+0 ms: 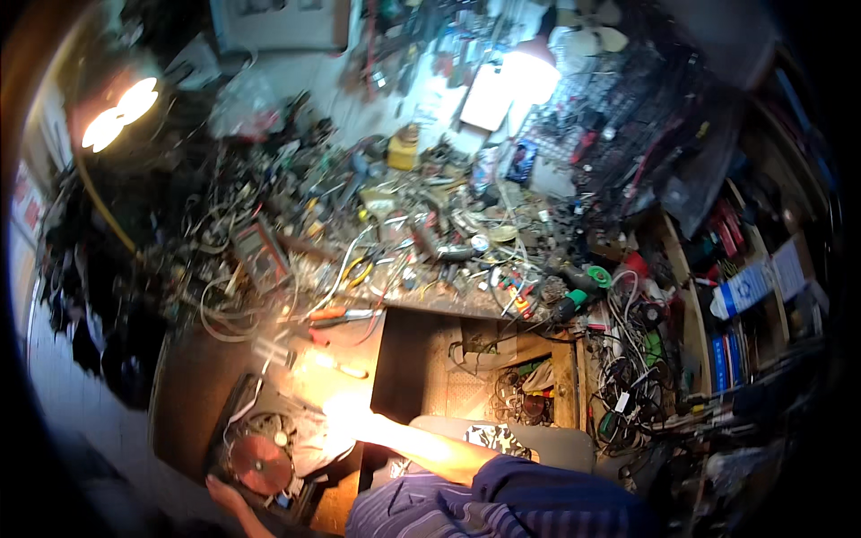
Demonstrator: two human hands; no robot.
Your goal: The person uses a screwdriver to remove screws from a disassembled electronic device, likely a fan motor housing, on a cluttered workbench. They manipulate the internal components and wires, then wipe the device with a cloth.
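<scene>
An opened dark appliance housing lies tilted at the near left of the worktop. Inside it sit a round copper-coloured disc, a round part with windings and some wires. My left hand is closed at the housing's near left edge, most of its fingers out of sight under the rim. My right hand reaches over the right side of the housing; strong lamp glare washes out its fingers, so their grip cannot be made out. Just beyond it lies a screwdriver with a pale handle.
Orange-handled tools and yellow-handled pliers lie beyond. A multimeter stands amid heaped parts. An open drawer is right of my hands, with tangled cables beside it. Lamps shine at left and back.
</scene>
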